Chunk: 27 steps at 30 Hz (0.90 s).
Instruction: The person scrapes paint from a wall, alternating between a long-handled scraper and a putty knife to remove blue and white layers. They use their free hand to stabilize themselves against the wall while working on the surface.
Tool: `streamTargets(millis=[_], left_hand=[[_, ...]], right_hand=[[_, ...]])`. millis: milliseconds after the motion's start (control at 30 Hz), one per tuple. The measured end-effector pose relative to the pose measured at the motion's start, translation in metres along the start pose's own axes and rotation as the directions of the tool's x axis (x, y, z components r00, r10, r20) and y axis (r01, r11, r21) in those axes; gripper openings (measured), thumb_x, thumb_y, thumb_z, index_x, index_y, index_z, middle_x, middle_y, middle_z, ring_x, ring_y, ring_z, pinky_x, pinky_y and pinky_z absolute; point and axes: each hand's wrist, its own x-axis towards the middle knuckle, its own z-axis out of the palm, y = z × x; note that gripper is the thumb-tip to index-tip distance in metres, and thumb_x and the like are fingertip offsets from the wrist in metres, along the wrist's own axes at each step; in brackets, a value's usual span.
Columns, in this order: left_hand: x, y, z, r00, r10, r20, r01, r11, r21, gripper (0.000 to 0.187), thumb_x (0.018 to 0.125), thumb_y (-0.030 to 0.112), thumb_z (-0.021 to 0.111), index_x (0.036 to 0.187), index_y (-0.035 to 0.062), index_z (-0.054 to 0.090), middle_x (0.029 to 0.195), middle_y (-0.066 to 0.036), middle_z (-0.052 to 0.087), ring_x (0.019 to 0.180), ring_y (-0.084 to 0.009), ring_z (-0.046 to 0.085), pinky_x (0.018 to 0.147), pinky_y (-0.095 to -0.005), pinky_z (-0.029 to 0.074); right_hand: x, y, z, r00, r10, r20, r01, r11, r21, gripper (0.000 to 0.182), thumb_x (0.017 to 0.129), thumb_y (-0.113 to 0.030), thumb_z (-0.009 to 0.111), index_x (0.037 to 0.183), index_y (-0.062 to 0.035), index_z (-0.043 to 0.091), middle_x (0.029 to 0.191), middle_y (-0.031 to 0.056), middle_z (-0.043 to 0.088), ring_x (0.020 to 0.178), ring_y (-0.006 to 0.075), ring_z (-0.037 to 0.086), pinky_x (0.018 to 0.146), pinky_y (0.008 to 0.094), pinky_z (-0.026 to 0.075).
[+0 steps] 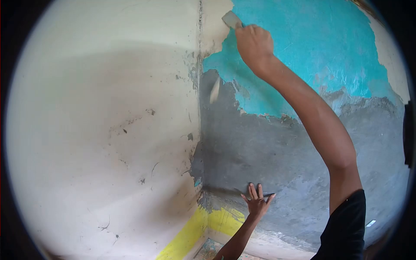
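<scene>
My right hand point(255, 45) is raised high and wrapped around a scraper point(232, 19). Its flat blade lies against the wall where turquoise paint point(303, 47) meets a cream-coloured layer near the corner. Low on the same wall, my left hand point(257, 203) presses against bare grey plaster point(260, 151), fingers spread and nothing in it. A pale, thin paint flake point(215, 90) shows in front of the plaster, below the ragged turquoise edge.
The adjoining off-white wall point(108, 108) on the left has dark marks and chipped spots. Between the two walls runs a cracked corner point(200, 108). A yellow band point(186, 234) crosses both walls low down, and debris point(210, 249) covers the floor at the corner.
</scene>
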Motion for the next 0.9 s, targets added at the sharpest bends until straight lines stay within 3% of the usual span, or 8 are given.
streamTargets(millis=[133,200,367,500,567,600,800,900], left_hand=[[0.003,-0.001,0.003,1.000,0.000,0.025,-0.001,1.000,0.030,0.099,0.087,0.074,0.040,0.152,0.0026,0.018,0.157,-0.030,0.000,0.147,-0.0402,0.002,0.107,-0.0733,0.001],[0.002,-0.004,0.005,1.000,-0.010,0.010,0.010,1.000,0.030,0.100,0.087,0.075,0.039,0.152,0.0026,0.018,0.157,-0.030,-0.001,0.147,-0.0403,0.002,0.107,-0.0732,0.001],[0.002,-0.008,0.014,0.996,0.058,-0.068,-0.057,0.998,0.011,0.099,0.086,0.074,0.043,0.150,0.0009,0.021,0.156,-0.032,0.001,0.146,-0.0431,0.006,0.106,-0.0741,0.006],[0.003,-0.007,0.013,0.995,0.060,-0.079,-0.058,0.998,0.023,0.098,0.087,0.072,0.044,0.149,0.0003,0.022,0.155,-0.033,0.002,0.146,-0.0445,0.009,0.105,-0.0746,0.008],[0.002,-0.008,0.014,0.995,0.063,-0.077,-0.063,0.998,0.003,0.099,0.087,0.073,0.044,0.150,0.0003,0.021,0.155,-0.034,0.003,0.146,-0.0445,0.009,0.106,-0.0744,0.008],[-0.001,-0.011,0.014,0.996,0.062,-0.071,-0.062,0.998,0.001,0.099,0.087,0.073,0.044,0.150,0.0003,0.021,0.155,-0.034,0.003,0.146,-0.0445,0.009,0.106,-0.0744,0.008],[0.005,-0.007,0.015,0.996,0.053,-0.068,-0.054,0.999,0.001,0.099,0.086,0.074,0.042,0.150,0.0005,0.021,0.155,-0.033,0.004,0.146,-0.0435,0.007,0.107,-0.0736,0.006],[0.002,-0.006,0.005,1.000,0.024,0.017,-0.025,0.999,0.026,0.099,0.087,0.074,0.041,0.151,0.0012,0.019,0.156,-0.032,0.003,0.147,-0.0420,0.006,0.107,-0.0732,0.006]], right_hand=[[0.016,-0.006,-0.006,0.984,0.042,0.174,-0.043,0.999,0.006,0.022,0.080,-0.001,0.057,0.101,-0.0007,0.064,0.078,0.0155,0.068,0.075,0.0288,0.070,0.062,0.0394,0.057],[-0.003,-0.007,-0.016,0.976,0.054,0.210,-0.042,0.997,-0.059,0.016,0.082,-0.006,0.060,0.093,-0.0082,0.072,0.092,0.0105,0.070,0.086,0.0246,0.070,0.066,0.0347,0.058],[-0.055,0.002,-0.013,0.966,0.120,0.231,-0.089,0.986,-0.138,0.025,0.080,-0.004,0.061,0.105,-0.0017,0.064,0.083,0.0151,0.067,0.074,0.0237,0.070,0.058,0.0315,0.057],[-0.039,-0.002,-0.018,0.985,0.095,0.143,-0.081,0.992,-0.100,0.024,0.079,-0.004,0.061,0.103,0.0001,0.063,0.079,0.0151,0.065,0.069,0.0233,0.070,0.054,0.0309,0.057],[-0.041,0.003,-0.030,0.982,-0.064,0.175,0.076,0.995,-0.059,0.027,0.078,-0.003,0.062,0.105,-0.0003,0.063,0.078,0.0150,0.065,0.067,0.0230,0.070,0.052,0.0298,0.056],[-0.052,-0.002,-0.032,0.981,-0.064,0.181,0.076,0.995,-0.059,0.027,0.078,-0.003,0.062,0.105,-0.0003,0.063,0.078,0.0150,0.065,0.067,0.0230,0.070,0.052,0.0298,0.056],[-0.068,-0.027,-0.036,0.938,-0.039,0.344,0.058,0.997,-0.044,0.015,0.077,-0.007,0.065,0.092,-0.0031,0.068,0.085,0.0126,0.067,0.074,0.0201,0.069,0.057,0.0303,0.056],[-0.055,-0.031,-0.035,0.924,-0.083,0.373,0.095,0.995,-0.014,0.009,0.078,-0.007,0.065,0.084,-0.0055,0.071,0.088,0.0092,0.068,0.083,0.0186,0.068,0.062,0.0292,0.057]])
